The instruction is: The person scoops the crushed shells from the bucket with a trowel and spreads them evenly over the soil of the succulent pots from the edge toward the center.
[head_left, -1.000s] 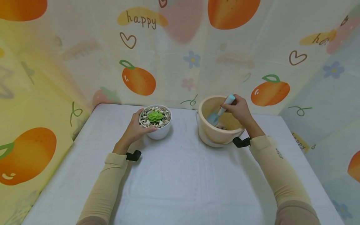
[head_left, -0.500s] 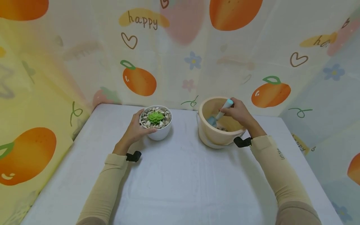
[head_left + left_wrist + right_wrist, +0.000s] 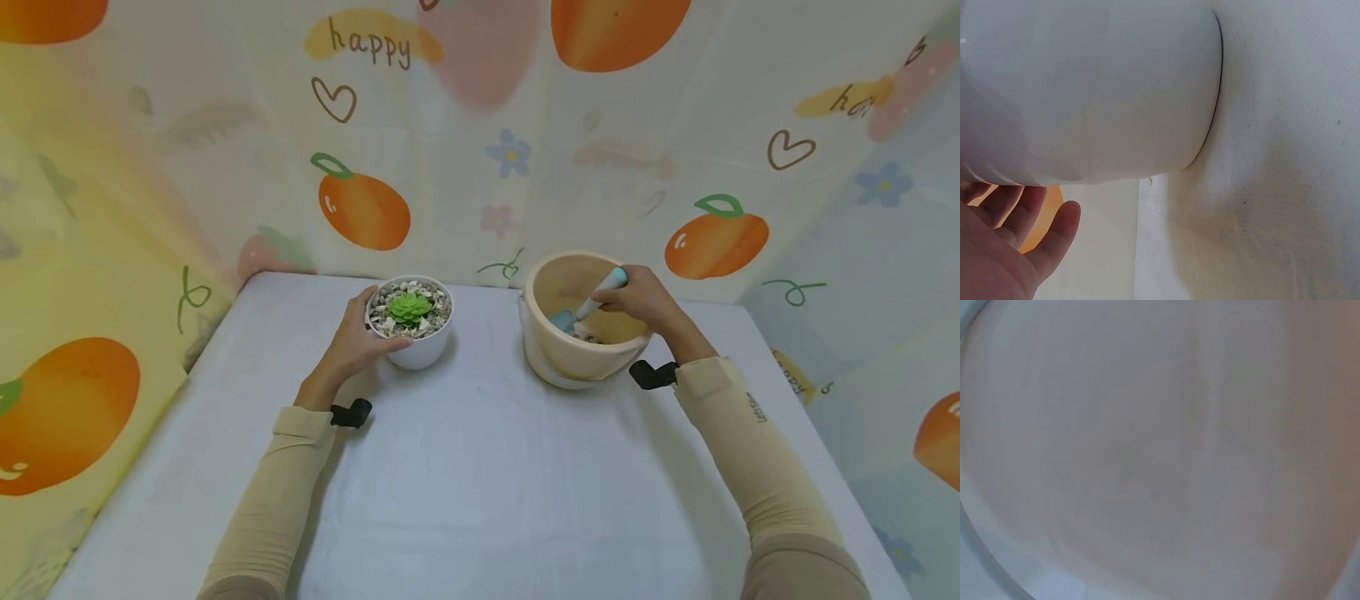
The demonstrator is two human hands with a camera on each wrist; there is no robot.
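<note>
My left hand (image 3: pixel 352 340) holds the left side of a small white flowerpot (image 3: pixel 420 356), thumb across its front and fingers behind it. In the pot a green succulent (image 3: pixel 409 307) sits among pale pebbles (image 3: pixel 432 321). The left wrist view shows the pot's smooth wall (image 3: pixel 1097 94) standing on the cloth, with my fingers (image 3: pixel 1054 240) by its upper part. My right hand (image 3: pixel 643 296) grips the light-blue and white handle of a small trowel (image 3: pixel 588 307) inside a cream bucket (image 3: pixel 577 364). The trowel's blue blade points down-left, near some pebbles (image 3: pixel 587 336) at the bottom.
A white cloth covers the table (image 3: pixel 480 467), and a fruit-printed curtain (image 3: pixel 450 175) stands behind and at both sides. In the right wrist view the bucket's outer wall (image 3: pixel 1122 450) fills the frame, blurred, with a pale curved handle (image 3: pixel 985 559) at its edge.
The trowel handle has tipped lower and slightly right as my right hand shifted; its blade remains inside the bucket. My left hand keeps its hold on the flowerpot. The head view has shifted slightly.
</note>
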